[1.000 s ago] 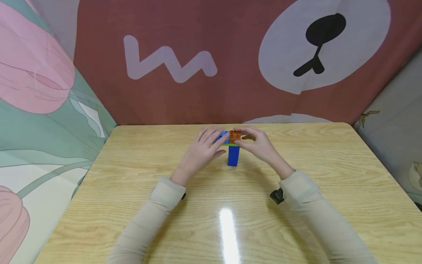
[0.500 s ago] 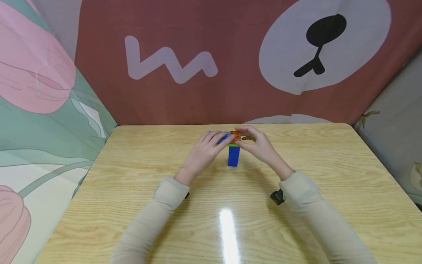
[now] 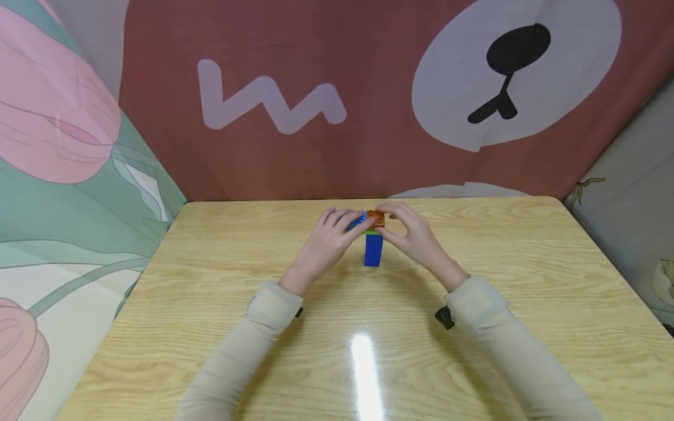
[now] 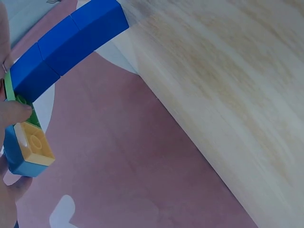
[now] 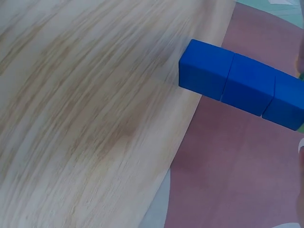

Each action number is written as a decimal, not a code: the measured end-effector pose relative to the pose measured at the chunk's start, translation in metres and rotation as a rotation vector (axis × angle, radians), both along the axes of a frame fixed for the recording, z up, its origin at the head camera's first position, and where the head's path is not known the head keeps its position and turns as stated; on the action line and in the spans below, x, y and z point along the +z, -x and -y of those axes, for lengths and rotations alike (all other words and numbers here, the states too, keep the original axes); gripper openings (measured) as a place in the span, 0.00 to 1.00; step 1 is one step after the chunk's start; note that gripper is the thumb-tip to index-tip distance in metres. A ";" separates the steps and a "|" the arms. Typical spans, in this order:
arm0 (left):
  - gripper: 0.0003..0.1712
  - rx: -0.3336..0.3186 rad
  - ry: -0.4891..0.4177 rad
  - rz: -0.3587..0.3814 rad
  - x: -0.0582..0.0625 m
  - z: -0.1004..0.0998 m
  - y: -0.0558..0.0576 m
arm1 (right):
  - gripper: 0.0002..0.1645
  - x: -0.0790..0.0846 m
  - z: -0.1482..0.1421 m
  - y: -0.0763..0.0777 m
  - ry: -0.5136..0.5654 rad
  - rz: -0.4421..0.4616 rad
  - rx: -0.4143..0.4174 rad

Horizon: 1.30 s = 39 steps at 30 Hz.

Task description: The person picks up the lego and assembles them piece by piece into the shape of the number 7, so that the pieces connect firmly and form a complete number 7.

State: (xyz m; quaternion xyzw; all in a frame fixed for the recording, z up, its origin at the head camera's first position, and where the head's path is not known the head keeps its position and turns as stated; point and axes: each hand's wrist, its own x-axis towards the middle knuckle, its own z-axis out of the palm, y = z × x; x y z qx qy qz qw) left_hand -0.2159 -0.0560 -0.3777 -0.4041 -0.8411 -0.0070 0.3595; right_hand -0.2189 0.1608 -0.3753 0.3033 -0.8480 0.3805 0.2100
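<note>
A column of blue toy bricks point(image 3: 372, 250) stands upright on the table, topped by a green plate point(image 3: 372, 232). On that plate sit an orange brick point(image 3: 380, 221) at the right and a lighter blue brick point(image 3: 359, 218) at the left. My left hand point(image 3: 326, 240) holds the left end from above, its index fingertip reaching the orange brick. Seen from the left wrist, a pale yellow-orange brick point(image 4: 35, 142) hangs beneath the lighter blue one, and a fingertip touches the green plate. My right hand point(image 3: 418, 237) pinches the orange brick's right side between thumb and index finger.
The wooden table point(image 3: 210, 263) ends at a back edge close behind the bricks. A brown cloth with a cartoon bear point(image 3: 368, 146) hangs behind it. Small black devices sit at both wrists, one showing by the right cuff point(image 3: 444, 317).
My left hand has slid slightly right, its index finger now reaching over the orange brick and covering more of the blue one. The right hand keeps its pinch; the column stays in place.
</note>
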 end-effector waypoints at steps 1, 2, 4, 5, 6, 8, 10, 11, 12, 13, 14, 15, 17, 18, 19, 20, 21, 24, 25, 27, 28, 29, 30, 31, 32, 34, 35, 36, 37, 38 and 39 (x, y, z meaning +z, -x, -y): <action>0.26 0.000 0.001 0.000 0.000 0.000 0.000 | 0.24 0.000 0.000 0.000 -0.002 -0.020 0.002; 0.26 0.000 0.004 -0.001 0.000 0.000 0.000 | 0.24 -0.001 0.000 0.000 -0.005 -0.035 0.002; 0.26 0.001 0.011 -0.005 -0.001 0.000 0.000 | 0.25 -0.001 0.000 -0.001 -0.011 -0.054 0.003; 0.27 0.001 0.013 -0.008 -0.001 0.000 0.000 | 0.25 -0.001 0.000 -0.001 -0.015 -0.061 0.002; 0.27 0.000 0.015 -0.011 -0.001 0.000 0.000 | 0.25 -0.001 0.000 -0.001 -0.021 -0.071 0.001; 0.27 -0.001 0.018 -0.020 -0.001 0.000 0.000 | 0.26 -0.002 -0.001 -0.001 -0.046 -0.113 -0.002; 0.27 -0.003 0.016 -0.028 -0.001 0.000 0.001 | 0.27 -0.003 -0.001 0.000 -0.085 -0.183 0.001; 0.27 -0.005 0.013 -0.029 -0.001 0.000 0.001 | 0.28 -0.005 -0.002 0.000 -0.114 -0.231 0.001; 0.27 -0.007 0.010 -0.029 -0.002 0.000 0.001 | 0.29 -0.006 -0.002 0.001 -0.142 -0.284 0.003; 0.27 -0.009 0.008 -0.029 -0.002 0.000 0.001 | 0.30 -0.007 -0.003 0.002 -0.168 -0.339 0.006; 0.27 -0.010 0.006 -0.030 -0.003 0.000 0.001 | 0.31 -0.009 -0.003 0.003 -0.192 -0.388 0.010; 0.27 -0.011 0.005 -0.031 -0.003 0.000 0.002 | 0.33 -0.010 -0.003 0.004 -0.209 -0.434 0.011; 0.27 -0.013 0.005 -0.034 -0.004 0.000 0.002 | 0.34 -0.012 -0.004 0.005 -0.236 -0.503 0.012; 0.28 -0.016 0.006 -0.038 -0.004 -0.001 0.002 | 0.35 -0.014 -0.004 0.006 -0.241 -0.524 0.014; 0.28 -0.018 0.007 -0.042 -0.004 -0.001 0.003 | 0.36 -0.014 -0.005 0.006 -0.244 -0.538 0.016; 0.28 -0.019 0.008 -0.046 -0.004 -0.001 0.003 | 0.37 -0.015 -0.005 0.007 -0.245 -0.546 0.016; 0.28 -0.017 0.010 -0.051 -0.004 -0.001 0.003 | 0.38 -0.016 -0.005 0.007 -0.244 -0.552 0.016; 0.28 -0.010 0.018 -0.066 -0.004 -0.001 0.003 | 0.38 -0.017 -0.006 0.007 -0.246 -0.554 0.019; 0.28 -0.007 0.021 -0.071 -0.005 -0.001 0.003 | 0.38 -0.017 -0.007 0.007 -0.244 -0.553 0.019; 0.27 -0.001 0.030 -0.078 -0.005 -0.001 0.003 | 0.38 -0.017 -0.007 0.006 -0.240 -0.546 0.021; 0.28 -0.002 0.033 -0.078 -0.005 -0.001 0.003 | 0.38 -0.017 -0.007 0.006 -0.239 -0.543 0.022; 0.28 -0.003 0.037 -0.078 -0.005 0.000 0.003 | 0.38 -0.017 -0.007 0.006 -0.240 -0.541 0.023; 0.29 -0.004 0.039 -0.078 -0.005 0.000 0.003 | 0.38 -0.017 -0.007 0.006 -0.241 -0.539 0.023; 0.29 -0.005 0.042 -0.081 -0.006 0.000 0.003 | 0.39 -0.017 -0.008 0.005 -0.244 -0.539 0.023; 0.30 -0.005 0.045 -0.083 -0.006 0.000 0.003 | 0.39 -0.017 -0.008 0.005 -0.248 -0.539 0.023; 0.30 -0.007 0.049 -0.089 -0.006 0.000 0.004 | 0.40 -0.017 -0.008 0.004 -0.256 -0.543 0.025; 0.30 -0.006 0.053 -0.093 -0.006 0.000 0.004 | 0.40 -0.017 -0.008 0.004 -0.259 -0.544 0.027; 0.30 -0.005 0.054 -0.096 -0.006 0.000 0.004 | 0.40 -0.017 -0.008 0.004 -0.261 -0.545 0.029; 0.29 -0.003 0.057 -0.099 -0.005 0.000 0.004 | 0.40 -0.016 -0.009 0.003 -0.266 -0.544 0.028; 0.28 -0.001 0.061 -0.100 -0.005 0.000 0.004 | 0.40 -0.016 -0.009 0.003 -0.270 -0.541 0.029; 0.28 0.001 0.066 -0.099 -0.005 -0.001 0.004 | 0.39 -0.016 -0.009 0.003 -0.273 -0.538 0.031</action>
